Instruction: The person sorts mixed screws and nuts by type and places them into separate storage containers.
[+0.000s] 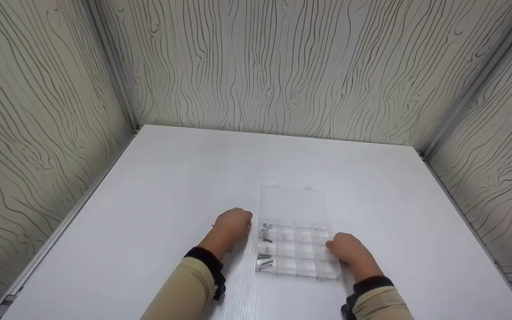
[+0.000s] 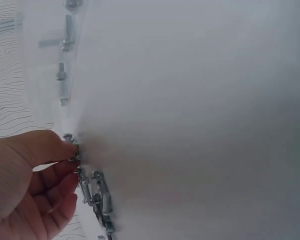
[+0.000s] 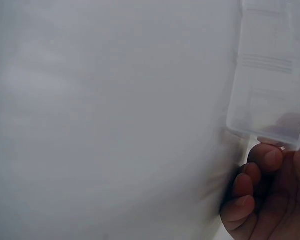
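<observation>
A clear plastic compartment box [image 1: 298, 255] lies on the white table with its transparent lid [image 1: 292, 204] folded back. Bolts [image 1: 265, 256] and small round nuts or washers [image 1: 266, 227] sit in its left column. My right hand [image 1: 349, 250] pinches the box's right side; in the right wrist view its fingers [image 3: 242, 185] curl below the box corner. Left of the box is my left hand [image 1: 234, 224]. In the left wrist view, its thumb and forefinger pinch a small metal fastener [image 2: 76, 152] beside a pile of loose bolts [image 2: 102, 195]. That fastener's exact kind is hidden by the fingertips.
White tabletop [image 1: 185, 169] surrounds the box. Wood-grain patterned panels [image 1: 260, 66] stand at the back and both sides, with metal rails [image 1: 109, 62] at the corners.
</observation>
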A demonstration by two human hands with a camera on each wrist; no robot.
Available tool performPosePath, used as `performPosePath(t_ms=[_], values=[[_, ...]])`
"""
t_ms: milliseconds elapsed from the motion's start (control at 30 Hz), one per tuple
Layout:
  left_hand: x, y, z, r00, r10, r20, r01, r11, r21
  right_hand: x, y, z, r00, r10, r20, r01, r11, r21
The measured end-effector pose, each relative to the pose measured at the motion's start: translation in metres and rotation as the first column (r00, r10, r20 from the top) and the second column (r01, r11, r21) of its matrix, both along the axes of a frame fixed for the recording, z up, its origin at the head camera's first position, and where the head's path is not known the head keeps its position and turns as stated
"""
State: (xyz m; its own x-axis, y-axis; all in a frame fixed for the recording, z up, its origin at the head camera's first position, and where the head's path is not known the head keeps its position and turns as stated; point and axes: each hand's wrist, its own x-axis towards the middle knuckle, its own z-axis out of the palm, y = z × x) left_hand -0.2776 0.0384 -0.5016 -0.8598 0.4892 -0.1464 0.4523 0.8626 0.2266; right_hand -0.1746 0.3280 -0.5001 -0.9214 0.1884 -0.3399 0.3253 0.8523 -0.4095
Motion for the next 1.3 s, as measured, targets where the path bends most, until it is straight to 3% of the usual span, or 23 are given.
performPosePath(t_ms=[167,333,433,600,833,1000,1300], values=[[0.001,0.001,0.007,0.997,-0.037,-0.067,0.044,0.994,0.101,-0.001,-0.001,0.001,1.0,0.002,0.012,-0.002,1.0,0.009],[0.008,0.005,0.011,0.975,-0.2,-0.094,0.215,0.953,0.213,-0.001,-0.001,0.0,1.0,-0.004,0.026,0.004,1.0,0.01],[0.012,0.009,0.012,0.951,-0.298,-0.076,0.308,0.933,0.187,-0.001,0.0,0.0,0.999,-0.015,0.029,0.015,1.0,0.001],[0.017,0.014,0.011,0.93,-0.362,-0.055,0.366,0.928,0.076,-0.001,-0.001,-0.001,1.0,-0.014,0.023,0.014,1.0,0.0],[0.018,0.015,0.013,0.933,-0.356,-0.06,0.358,0.933,0.033,-0.001,-0.002,0.001,1.0,-0.005,0.018,0.005,1.0,0.007],[0.019,0.017,0.011,0.944,-0.31,-0.112,0.314,0.949,0.019,-0.002,-0.001,0.001,1.0,0.002,0.01,-0.002,1.0,0.012],[0.027,0.028,0.009,0.947,-0.237,-0.215,0.227,0.971,-0.07,-0.001,-0.001,0.0,1.0,0.012,0.015,-0.012,0.999,0.03]])
